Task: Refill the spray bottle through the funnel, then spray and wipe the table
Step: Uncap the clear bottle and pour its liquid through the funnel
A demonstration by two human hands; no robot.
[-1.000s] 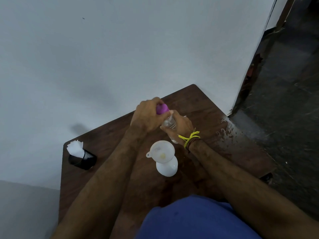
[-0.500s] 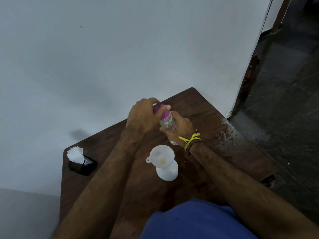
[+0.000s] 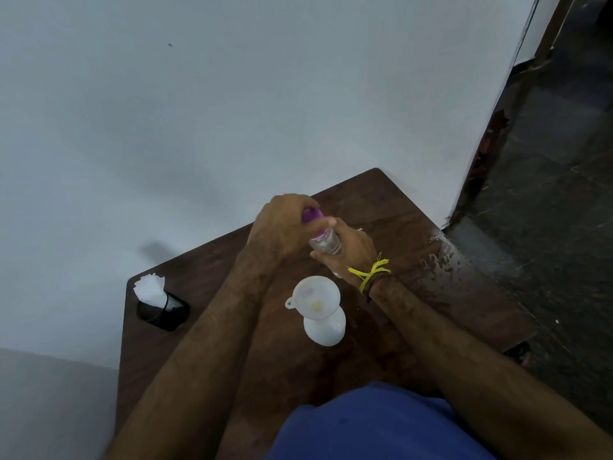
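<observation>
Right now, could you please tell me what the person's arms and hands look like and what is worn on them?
Both forearms are bare, with no sleeves and no gloves. The right hand has a knotted yellow string band at the wrist, with a darker brown band just behind it. The left hand and its wrist show nothing worn.

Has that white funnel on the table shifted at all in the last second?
No. The funnel sits in the white bottle at the same spot relative to the black tissue holder and the table corner; only the camera moved.
</observation>
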